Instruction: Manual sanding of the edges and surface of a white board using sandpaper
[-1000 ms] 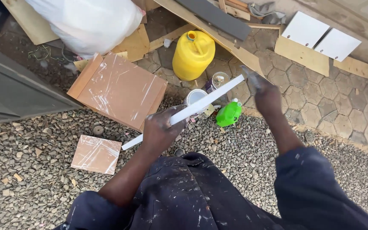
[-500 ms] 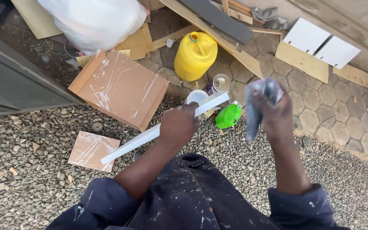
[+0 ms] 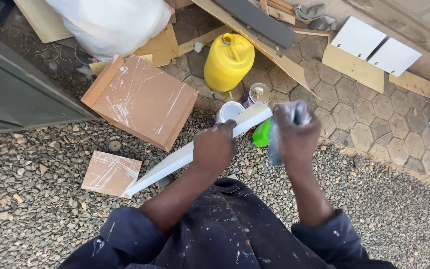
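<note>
My left hand [image 3: 215, 147] grips a long white board [image 3: 172, 162] near its middle; the board slants from lower left to upper right in front of me. My right hand [image 3: 294, 137] is closed on a crumpled grey sheet, perhaps sandpaper or a rag [image 3: 275, 137], held right at the board's upper right end. Just beyond the hands, on the ground, stand a white-topped paint tin [image 3: 226, 111], a smaller open tin [image 3: 256, 93] and a green bottle [image 3: 262, 134], partly hidden by the board and my right hand.
A yellow jerrycan [image 3: 228, 62] stands on the paving. A brown plastic-wrapped panel [image 3: 143, 102] and a smaller one [image 3: 109, 174] lie on gravel. A white sack [image 3: 108, 22], wood offcuts, white panels [image 3: 374, 47] and a grey cabinet [image 3: 11, 94] surround the spot.
My right hand has come down and left from a raised position to the board's upper end, carrying the grey sheet. The board has slid a little through my left hand.
</note>
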